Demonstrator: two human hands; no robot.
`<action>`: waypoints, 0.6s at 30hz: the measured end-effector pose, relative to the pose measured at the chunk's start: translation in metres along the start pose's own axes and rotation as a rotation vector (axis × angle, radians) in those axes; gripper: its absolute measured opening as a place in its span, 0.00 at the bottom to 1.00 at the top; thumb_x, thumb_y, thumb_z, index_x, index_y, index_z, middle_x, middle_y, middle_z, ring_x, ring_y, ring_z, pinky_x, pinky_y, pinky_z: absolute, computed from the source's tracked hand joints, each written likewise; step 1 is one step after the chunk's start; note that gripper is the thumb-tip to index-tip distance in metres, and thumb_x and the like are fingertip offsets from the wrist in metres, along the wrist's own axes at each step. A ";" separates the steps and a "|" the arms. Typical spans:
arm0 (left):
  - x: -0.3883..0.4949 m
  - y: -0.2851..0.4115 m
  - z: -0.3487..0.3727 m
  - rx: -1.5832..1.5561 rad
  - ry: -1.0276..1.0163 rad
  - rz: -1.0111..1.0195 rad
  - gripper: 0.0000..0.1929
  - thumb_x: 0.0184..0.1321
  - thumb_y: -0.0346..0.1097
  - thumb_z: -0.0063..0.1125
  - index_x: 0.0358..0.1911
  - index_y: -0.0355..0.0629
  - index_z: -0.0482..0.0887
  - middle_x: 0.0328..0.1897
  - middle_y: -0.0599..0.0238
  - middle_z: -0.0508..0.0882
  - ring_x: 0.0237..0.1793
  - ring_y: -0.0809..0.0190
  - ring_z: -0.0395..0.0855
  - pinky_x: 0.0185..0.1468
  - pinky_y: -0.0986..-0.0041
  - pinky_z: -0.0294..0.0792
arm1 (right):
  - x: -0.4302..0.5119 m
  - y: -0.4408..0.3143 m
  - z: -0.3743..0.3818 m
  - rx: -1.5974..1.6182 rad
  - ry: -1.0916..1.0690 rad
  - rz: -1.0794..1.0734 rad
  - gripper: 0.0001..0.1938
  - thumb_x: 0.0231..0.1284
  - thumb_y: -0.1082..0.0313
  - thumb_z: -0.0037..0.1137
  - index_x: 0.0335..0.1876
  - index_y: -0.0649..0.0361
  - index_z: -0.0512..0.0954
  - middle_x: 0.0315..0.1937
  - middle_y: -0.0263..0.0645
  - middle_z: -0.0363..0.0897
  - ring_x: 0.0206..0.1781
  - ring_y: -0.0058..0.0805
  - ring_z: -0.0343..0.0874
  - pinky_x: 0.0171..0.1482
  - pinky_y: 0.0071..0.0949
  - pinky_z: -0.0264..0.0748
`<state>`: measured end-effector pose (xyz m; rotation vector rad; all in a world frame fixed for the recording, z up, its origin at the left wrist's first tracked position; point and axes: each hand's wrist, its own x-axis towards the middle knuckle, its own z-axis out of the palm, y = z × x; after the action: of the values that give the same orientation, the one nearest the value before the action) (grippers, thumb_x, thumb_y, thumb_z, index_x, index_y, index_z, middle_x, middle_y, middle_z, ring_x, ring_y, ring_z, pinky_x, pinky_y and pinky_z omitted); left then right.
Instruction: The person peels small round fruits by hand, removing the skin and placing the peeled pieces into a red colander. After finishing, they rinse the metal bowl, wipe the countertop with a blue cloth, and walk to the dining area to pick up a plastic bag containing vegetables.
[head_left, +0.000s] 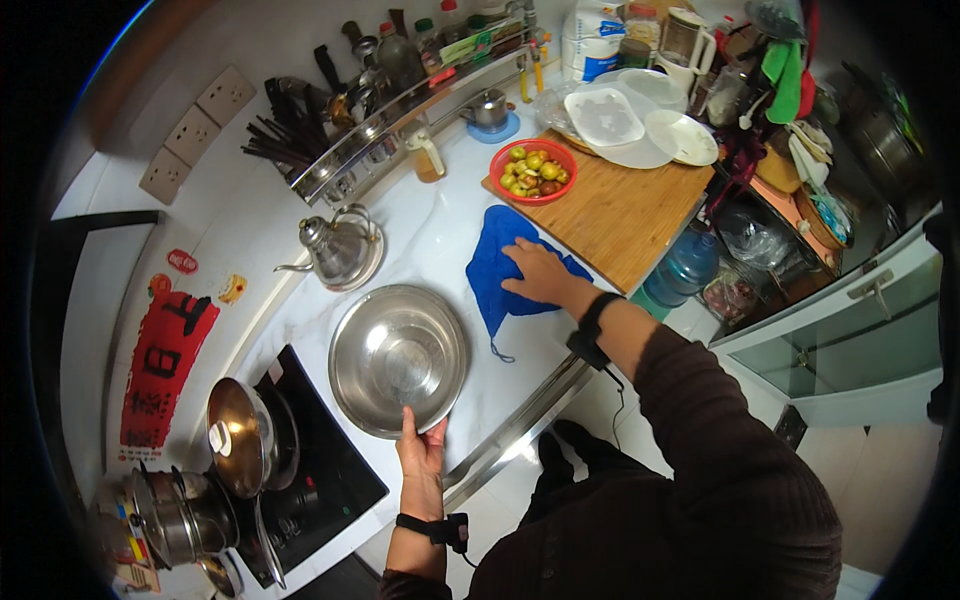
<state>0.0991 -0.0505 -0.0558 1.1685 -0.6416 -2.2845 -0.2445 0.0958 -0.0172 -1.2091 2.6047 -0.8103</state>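
A wide stainless steel basin (397, 361) stands on the white marbled countertop (431, 251), with nothing visible inside it. My left hand (421, 448) grips its near rim, thumb on the inner side and fingers outside. To the right lies a crumpled blue cloth (501, 259) with a hanging loop at its near corner. Spread over the cloth, my right hand (541, 276) has its fingers apart and its palm down. Whether the palm presses on the fabric is hidden.
A bamboo cutting board (626, 214) borders the cloth, carrying a red bowl (496, 174) of small green-brown fruit. Behind the basin sits a metal kettle (335, 251). A lidded pan (244, 435) rests on the black cooktop (330, 480) at left. Stacked plates (686, 139) occupy the far corner.
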 end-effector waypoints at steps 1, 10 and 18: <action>0.001 0.001 0.000 -0.021 0.013 -0.009 0.25 0.59 0.47 0.65 0.54 0.40 0.74 0.52 0.59 0.82 0.47 0.55 0.84 0.51 0.61 0.79 | -0.016 0.003 -0.001 -0.004 0.037 -0.016 0.32 0.54 0.54 0.62 0.64 0.57 0.68 0.64 0.55 0.67 0.67 0.53 0.65 0.65 0.50 0.64; -0.025 0.015 -0.017 0.242 -0.103 -0.334 0.29 0.59 0.62 0.59 0.43 0.38 0.79 0.41 0.52 0.86 0.38 0.57 0.84 0.49 0.61 0.78 | -0.270 0.089 -0.038 0.258 -0.020 0.367 0.18 0.56 0.66 0.58 0.52 0.60 0.74 0.46 0.50 0.78 0.50 0.48 0.79 0.53 0.39 0.74; -0.062 -0.050 0.070 0.647 -0.340 -0.390 0.08 0.66 0.38 0.55 0.31 0.43 0.80 0.24 0.62 0.82 0.21 0.64 0.80 0.30 0.65 0.80 | -0.557 0.206 0.000 0.681 0.482 0.928 0.04 0.52 0.80 0.49 0.32 0.62 0.73 0.27 0.41 0.80 0.30 0.33 0.80 0.34 0.30 0.77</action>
<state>0.0621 0.0394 -0.0120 1.2670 -1.4789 -2.7335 -0.0125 0.6201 -0.1728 0.4006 2.3852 -1.6247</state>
